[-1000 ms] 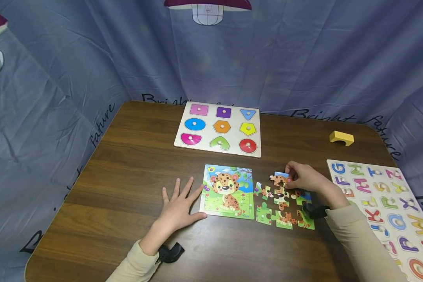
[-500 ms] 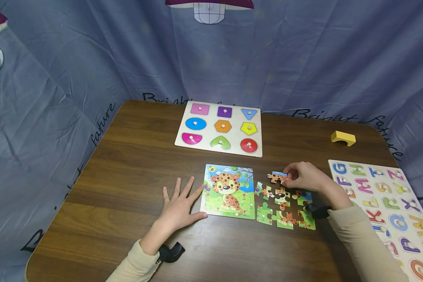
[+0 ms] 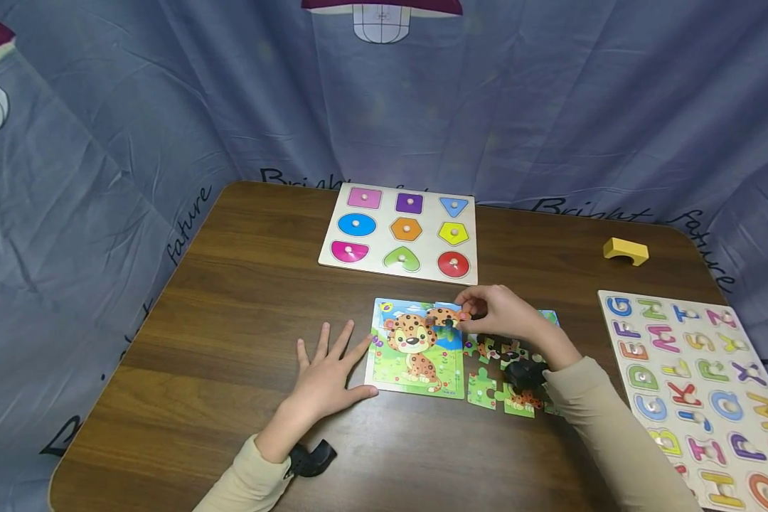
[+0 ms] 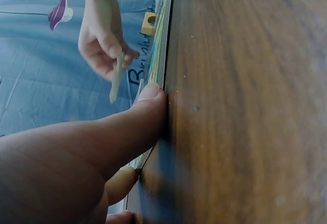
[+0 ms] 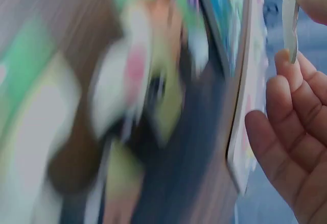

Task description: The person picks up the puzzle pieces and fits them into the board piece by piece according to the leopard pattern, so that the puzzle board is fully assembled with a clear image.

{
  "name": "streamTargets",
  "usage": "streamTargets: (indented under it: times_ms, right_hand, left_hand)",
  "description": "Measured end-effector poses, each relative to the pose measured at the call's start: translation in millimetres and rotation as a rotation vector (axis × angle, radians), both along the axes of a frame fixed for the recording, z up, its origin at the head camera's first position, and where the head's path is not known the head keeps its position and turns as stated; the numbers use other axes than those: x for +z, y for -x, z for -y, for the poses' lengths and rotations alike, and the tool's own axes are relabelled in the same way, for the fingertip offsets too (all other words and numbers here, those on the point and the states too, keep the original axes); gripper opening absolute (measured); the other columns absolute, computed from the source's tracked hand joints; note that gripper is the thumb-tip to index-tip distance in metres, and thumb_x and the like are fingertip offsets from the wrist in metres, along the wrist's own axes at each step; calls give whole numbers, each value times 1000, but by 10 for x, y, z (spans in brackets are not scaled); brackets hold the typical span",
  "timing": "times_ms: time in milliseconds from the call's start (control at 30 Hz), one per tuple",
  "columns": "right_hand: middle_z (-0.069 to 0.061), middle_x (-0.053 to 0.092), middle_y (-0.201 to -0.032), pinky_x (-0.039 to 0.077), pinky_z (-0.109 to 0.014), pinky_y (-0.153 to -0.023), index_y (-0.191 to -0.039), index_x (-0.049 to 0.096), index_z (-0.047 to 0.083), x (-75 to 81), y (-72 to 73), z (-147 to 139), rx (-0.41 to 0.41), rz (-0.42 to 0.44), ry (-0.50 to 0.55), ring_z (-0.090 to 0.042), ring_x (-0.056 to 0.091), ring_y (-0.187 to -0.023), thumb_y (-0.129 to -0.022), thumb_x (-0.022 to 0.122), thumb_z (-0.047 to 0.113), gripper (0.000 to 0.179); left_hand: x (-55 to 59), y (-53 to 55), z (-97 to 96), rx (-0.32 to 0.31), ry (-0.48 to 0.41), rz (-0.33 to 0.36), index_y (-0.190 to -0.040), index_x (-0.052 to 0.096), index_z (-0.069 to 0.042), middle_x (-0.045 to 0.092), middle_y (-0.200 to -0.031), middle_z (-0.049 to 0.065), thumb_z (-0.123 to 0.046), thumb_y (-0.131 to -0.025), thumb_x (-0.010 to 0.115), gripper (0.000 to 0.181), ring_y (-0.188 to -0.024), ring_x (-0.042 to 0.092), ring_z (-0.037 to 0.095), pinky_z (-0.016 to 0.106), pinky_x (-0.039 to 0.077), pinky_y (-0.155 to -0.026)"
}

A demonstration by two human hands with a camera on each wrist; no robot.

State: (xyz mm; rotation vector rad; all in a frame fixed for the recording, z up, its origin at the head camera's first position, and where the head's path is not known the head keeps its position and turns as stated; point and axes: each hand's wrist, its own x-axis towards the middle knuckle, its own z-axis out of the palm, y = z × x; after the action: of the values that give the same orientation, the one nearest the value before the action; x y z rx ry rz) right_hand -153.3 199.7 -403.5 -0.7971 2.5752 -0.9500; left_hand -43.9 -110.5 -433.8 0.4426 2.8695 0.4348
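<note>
Shows two hands, well apart from each other, over a brown wooden table (image 3: 262, 284). Pinches a spotted puzzle piece (image 3: 444, 317) between thumb and fingers of the right hand (image 3: 502, 316), above the upper right part of a leopard picture board (image 3: 397, 377); appears edge-on and raised clear of the board in the left wrist view. Rests the left hand (image 3: 325, 380) flat on the table, fingers spread, with thumb against the lower left corner of the board and forefinger at its left edge. Includes loose puzzle pieces (image 3: 482, 387) just right of the board, partly hidden beneath the right hand and a black wrist device (image 3: 526, 373); blurs heavily there in the right wrist view. Includes also, farther back, a white shape board (image 3: 382, 238) with nine knobbed shapes; at far right, a letter board (image 3: 683, 334), cut off by the frame; beyond it, a yellow arch block (image 3: 626, 250). Ends behind the table in a blue curtain (image 3: 390, 107) with black lettering.
</note>
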Motion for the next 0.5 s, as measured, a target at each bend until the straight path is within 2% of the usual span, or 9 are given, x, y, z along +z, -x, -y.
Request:
streamTargets:
  times_ms: [200,367,500]
  right_hand:
    - [4,56,-75,46,-24,-61,-96,63,3,-85,31,315,56,-16,-13,-13,51,-68,-72,74,21,32]
    - [3,56,-76,45,-25,-62,-97,62,4,-163,50,404,64,-25,-17,-13,50,-69,-71,75,24,35]
    - [1,56,-76,45,-25,-62,-97,62,4,-168,56,427,63,-15,-24,-12,50,-69,-71,75,26,37]
  left_hand:
    - [1,1,5,-4,16,3,-142,31,-29,14,-150,8,-66,-74,55,81,-132,3,44,71,1,-91]
    - [12,-10,2,-10,6,-6,-142,32,-28,15,-150,8,-66,-74,55,81,-132,4,44,71,2,-91]
    - [20,-11,1,-14,2,-14,-141,32,-28,16,-149,8,-66,-74,55,80,-132,4,44,71,2,-91]
